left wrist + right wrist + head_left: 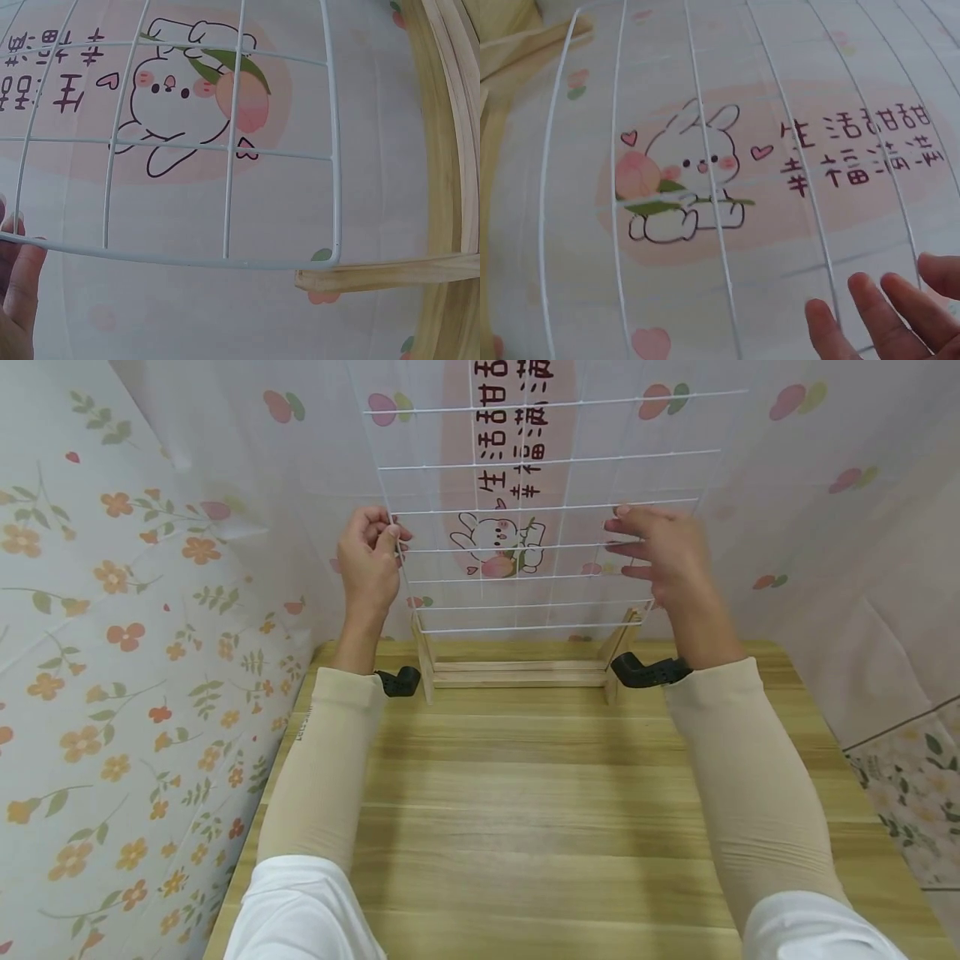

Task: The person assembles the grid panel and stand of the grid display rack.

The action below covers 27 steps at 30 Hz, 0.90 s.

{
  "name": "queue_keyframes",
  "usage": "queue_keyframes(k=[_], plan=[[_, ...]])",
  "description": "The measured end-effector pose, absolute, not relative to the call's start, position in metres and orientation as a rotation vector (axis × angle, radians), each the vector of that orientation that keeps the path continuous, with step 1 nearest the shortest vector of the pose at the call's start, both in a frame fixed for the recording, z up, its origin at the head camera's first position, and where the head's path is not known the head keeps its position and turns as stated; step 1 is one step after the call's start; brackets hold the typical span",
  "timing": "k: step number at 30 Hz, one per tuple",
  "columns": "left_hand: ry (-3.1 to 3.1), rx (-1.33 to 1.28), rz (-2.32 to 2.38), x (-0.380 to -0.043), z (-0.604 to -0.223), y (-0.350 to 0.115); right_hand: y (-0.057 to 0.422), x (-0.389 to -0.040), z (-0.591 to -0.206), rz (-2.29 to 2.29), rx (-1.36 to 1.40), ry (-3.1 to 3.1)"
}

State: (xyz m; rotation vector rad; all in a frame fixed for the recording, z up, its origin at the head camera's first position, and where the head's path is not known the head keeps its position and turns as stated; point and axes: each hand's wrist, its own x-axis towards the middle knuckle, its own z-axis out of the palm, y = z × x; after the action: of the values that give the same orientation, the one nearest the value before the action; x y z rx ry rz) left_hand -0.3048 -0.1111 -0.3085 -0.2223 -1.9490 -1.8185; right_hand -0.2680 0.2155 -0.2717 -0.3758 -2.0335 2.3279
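A white wire grid panel [525, 628] stands upright above a pale wooden stand [517, 678], its lower corners close to the stand's two slanted posts. My left hand [370, 560] pinches the panel's left edge wire between thumb and fingers. In the left wrist view, fingers [24, 285] hold that edge wire, and the panel's lower corner lies next to a wooden post [375, 276]. At the panel's right side, my right hand [675, 552] has its fingers spread and fairly straight. Those fingertips [862, 283] lie against or just by the wires; contact cannot be told.
The stand sits at the back of a wood-grain table [495, 793]. Behind the panel hangs a pale cloth [285, 485] printed with a rabbit, peaches and writing. A flower-patterned cloth [135, 693] covers the left side. Black camera mounts [648, 672] project from both wrists near the posts.
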Motion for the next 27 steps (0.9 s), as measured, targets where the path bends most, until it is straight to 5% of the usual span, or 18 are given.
queue_keyframes(k=[10, 27], plan=[[-1.958, -0.199, -1.803, -0.289, -0.295, -0.107, 0.243, -0.257, -0.257, 2.007, -0.435, -2.265], [-1.981, -0.185, -1.746, -0.313, -0.313, -0.114, 0.268, -0.253, -0.245, 1.927, -0.556, -1.960]])
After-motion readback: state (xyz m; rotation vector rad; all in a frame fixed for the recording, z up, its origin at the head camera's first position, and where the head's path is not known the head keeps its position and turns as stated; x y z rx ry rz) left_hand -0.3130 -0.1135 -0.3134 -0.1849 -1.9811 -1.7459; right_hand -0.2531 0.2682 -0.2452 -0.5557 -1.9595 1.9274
